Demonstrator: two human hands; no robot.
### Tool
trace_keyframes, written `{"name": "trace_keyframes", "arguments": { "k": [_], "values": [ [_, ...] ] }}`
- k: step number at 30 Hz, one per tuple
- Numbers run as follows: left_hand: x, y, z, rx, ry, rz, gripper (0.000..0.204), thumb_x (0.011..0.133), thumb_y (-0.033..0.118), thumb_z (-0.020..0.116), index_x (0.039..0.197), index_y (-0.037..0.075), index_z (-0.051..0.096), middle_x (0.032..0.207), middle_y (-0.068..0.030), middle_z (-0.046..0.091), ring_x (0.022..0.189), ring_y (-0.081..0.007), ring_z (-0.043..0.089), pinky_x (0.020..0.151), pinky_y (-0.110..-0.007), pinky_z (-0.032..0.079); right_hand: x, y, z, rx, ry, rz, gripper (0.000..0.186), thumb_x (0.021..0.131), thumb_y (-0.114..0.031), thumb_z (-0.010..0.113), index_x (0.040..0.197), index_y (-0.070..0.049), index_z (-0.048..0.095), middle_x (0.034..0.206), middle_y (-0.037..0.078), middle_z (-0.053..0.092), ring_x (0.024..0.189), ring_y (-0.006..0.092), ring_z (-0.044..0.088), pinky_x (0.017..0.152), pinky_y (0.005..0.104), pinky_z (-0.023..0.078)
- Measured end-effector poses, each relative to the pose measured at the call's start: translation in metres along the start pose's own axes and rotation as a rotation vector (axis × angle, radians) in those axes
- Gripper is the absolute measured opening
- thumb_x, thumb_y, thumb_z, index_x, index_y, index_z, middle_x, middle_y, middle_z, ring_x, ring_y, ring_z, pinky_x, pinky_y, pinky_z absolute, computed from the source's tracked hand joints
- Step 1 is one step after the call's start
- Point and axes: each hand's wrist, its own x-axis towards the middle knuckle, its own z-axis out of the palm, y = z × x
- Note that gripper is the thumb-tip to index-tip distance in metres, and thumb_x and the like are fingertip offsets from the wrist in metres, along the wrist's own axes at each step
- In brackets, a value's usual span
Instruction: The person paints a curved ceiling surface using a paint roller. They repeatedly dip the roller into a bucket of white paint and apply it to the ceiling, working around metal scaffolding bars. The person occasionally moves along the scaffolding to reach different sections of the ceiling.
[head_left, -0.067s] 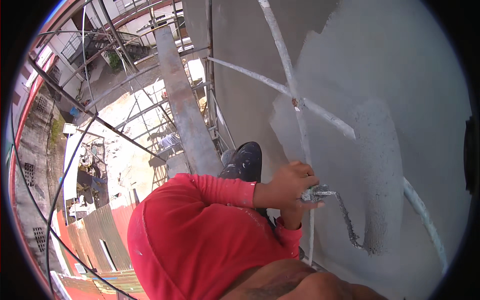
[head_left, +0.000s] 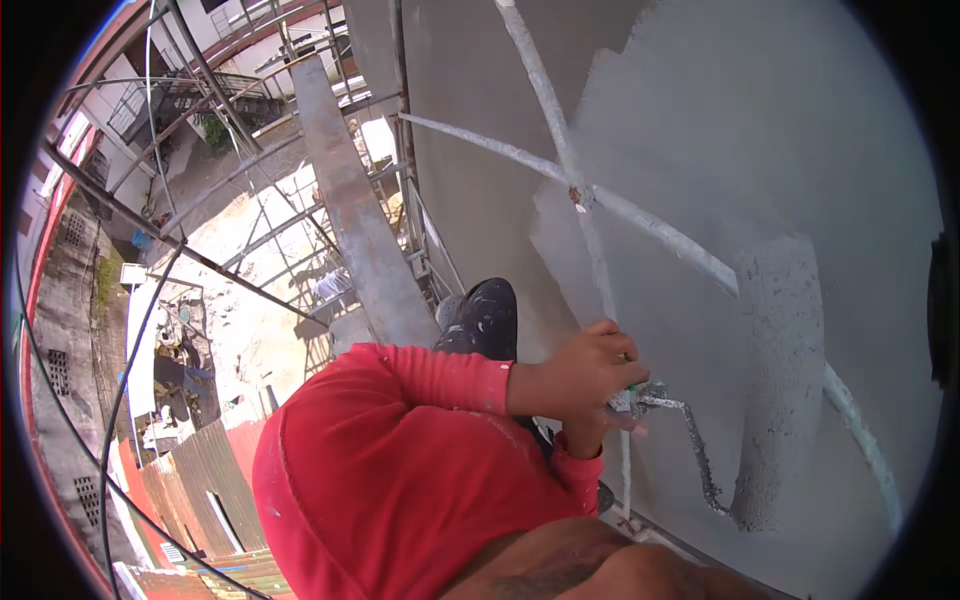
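My left hand (head_left: pixel 590 368) is closed around the handle of a paint roller. My right hand (head_left: pixel 585 437) sits just below it on the same handle, mostly hidden behind the left hand. The roller's bent wire frame (head_left: pixel 697 450), crusted with paint, runs from the grip to the low end of the long grey roller sleeve (head_left: pixel 780 385). The sleeve stands nearly upright over the grey wall (head_left: pixel 690 360), hiding part of a brace. I cannot tell whether it touches the wall. A lighter grey coat (head_left: pixel 740 120) covers the wall's right part.
Paint-spattered pipe braces (head_left: pixel 580 192) cross in front of the wall. My black boot (head_left: pixel 487 315) is near a narrow metal plank (head_left: pixel 360 210) on scaffolding. Bright ground, rusty corrugated sheets (head_left: pixel 200 480) and dark cables (head_left: pixel 120 370) show at left, far below.
The roller sleeve has shifted down and to the right in the picture. Both hands stay on the handle, slightly farther right. The scaffold and wall have slid a little left in view.
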Motion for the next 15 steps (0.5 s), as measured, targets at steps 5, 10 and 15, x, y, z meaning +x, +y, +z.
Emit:
{"name": "trace_keyframes", "arguments": {
  "k": [5,10,15],
  "values": [
    [0.056,-0.016,-0.018,-0.151,-0.002,0.398,0.080,0.063,0.066,0.084,0.121,0.015,0.063,0.128,-0.0078,0.062,0.112,-0.0283,0.057,0.094,-0.042,0.042,-0.027,-0.028,-0.023,0.335,0.347,-0.148,0.027,0.089,0.002,0.060,0.112,-0.006,0.049,0.101,0.014,0.059,0.095,0.0276,0.060,0.094,0.0470,0.048],
    [0.135,-0.010,-0.027,0.117,0.241,0.296,0.073,0.071,0.037,0.092,0.128,0.006,0.057,0.134,-0.0132,0.059,0.117,-0.0339,0.056,0.094,-0.046,0.047,-0.099,-0.084,-0.055,0.267,0.864,-0.095,0.033,0.079,0.013,0.055,0.101,-0.009,0.044,0.088,0.010,0.053,0.081,0.0224,0.057,0.091,0.0480,0.051],
    [0.163,-0.050,-0.024,-0.049,-0.143,-0.038,0.055,0.095,0.032,0.074,0.134,-0.003,0.058,0.121,-0.0160,0.069,0.104,-0.0260,0.066,0.095,-0.039,0.050,-0.154,-0.112,-0.048,0.352,1.234,-0.121,0.031,0.078,0.010,0.053,0.101,-0.009,0.044,0.081,0.008,0.051,0.078,0.0229,0.057,0.088,0.0490,0.052]
  ]
}}
